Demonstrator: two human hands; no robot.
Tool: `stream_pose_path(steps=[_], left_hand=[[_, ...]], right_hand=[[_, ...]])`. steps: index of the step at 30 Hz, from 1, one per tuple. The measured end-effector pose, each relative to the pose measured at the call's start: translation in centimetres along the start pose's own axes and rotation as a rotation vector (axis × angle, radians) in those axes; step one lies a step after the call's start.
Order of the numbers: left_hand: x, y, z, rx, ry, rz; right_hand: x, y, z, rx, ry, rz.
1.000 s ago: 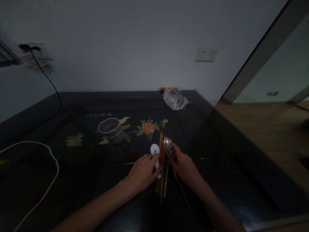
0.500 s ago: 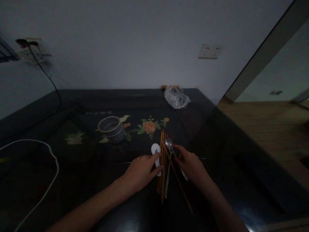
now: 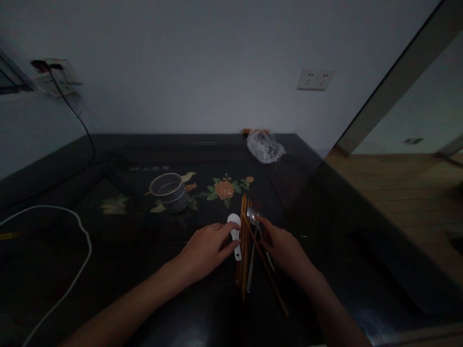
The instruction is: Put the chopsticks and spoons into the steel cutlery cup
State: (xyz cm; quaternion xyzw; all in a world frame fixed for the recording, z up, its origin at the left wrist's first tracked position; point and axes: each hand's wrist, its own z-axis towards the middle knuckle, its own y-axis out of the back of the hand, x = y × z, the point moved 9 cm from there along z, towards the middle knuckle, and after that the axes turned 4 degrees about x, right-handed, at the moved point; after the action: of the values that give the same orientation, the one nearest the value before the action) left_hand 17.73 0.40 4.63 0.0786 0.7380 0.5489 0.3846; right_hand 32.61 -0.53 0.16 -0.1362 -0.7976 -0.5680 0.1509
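Left hand (image 3: 206,250) flat on white ceramic spoon (image 3: 234,224), right hand (image 3: 285,250) grip unclear; I'd square up the brown wooden chopsticks (image 3: 242,279) mid-frame.

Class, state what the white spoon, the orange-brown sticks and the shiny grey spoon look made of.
The small white spoon with blue mark: likely glazed ceramic, glossy. The orange-brown chopsticks: probably wood or bamboo, matt. The shiny grey spoon: looks like polished metal, bright glints.

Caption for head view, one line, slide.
Left hand touching a white ceramic spoon, right hand at a metal spoon, wooden chopsticks between them on a dark floral table.
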Motion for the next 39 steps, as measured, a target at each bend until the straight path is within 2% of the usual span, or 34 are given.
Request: stream_pose_path(steps=[3, 7, 14, 25, 28, 31, 33, 35, 37, 39], left_hand=[[0.7, 0.5, -0.4, -0.031, -0.007, -0.046], [3.0, 1.3, -1.5, -0.098, 0.024, -0.124], [6.9, 3.4, -4.0, -0.255, 0.098, -0.183], [8.8, 5.2, -5.4, -0.412, 0.115, -0.181], [9.2, 6.4, -6.4, -0.506, 0.108, -0.163], [10.2, 8.5, -8.2, -0.683, 0.117, -0.185], [11.3, 10.0, -9.5, -0.838, 0.126, -0.252], [13.1, 11.1, -10.9, -1.008, 0.141, -0.378], [15.7, 11.3, -11.7, -1.155, 0.168, -0.553], [18.6, 10.6, -11.5, -1.201, 0.209, -0.742]], right_hand=[[-0.4, 0.2, 0.0, 0.006, -0.013, -0.002], [-1.2, 0.3, -0.1, 0.009, -0.01, 0.027], [-2.4, 1.8, -0.2, -0.116, -0.052, 0.0], [-3.2, 0.7, 0.7, -0.09, -0.138, -0.118], [-3.0, 0.9, 0.4, -0.107, -0.15, -0.171], [-2.7, 2.1, -0.3, -0.192, -0.172, -0.204], [-1.9, 3.4, -0.9, -0.273, -0.152, -0.17], [0.2, 4.6, -1.0, -0.314, -0.028, -0.069], [3.9, 5.1, -0.4, -0.275, 0.177, 0.058], [8.2, 4.9, 0.8, -0.196, 0.364, 0.162]])
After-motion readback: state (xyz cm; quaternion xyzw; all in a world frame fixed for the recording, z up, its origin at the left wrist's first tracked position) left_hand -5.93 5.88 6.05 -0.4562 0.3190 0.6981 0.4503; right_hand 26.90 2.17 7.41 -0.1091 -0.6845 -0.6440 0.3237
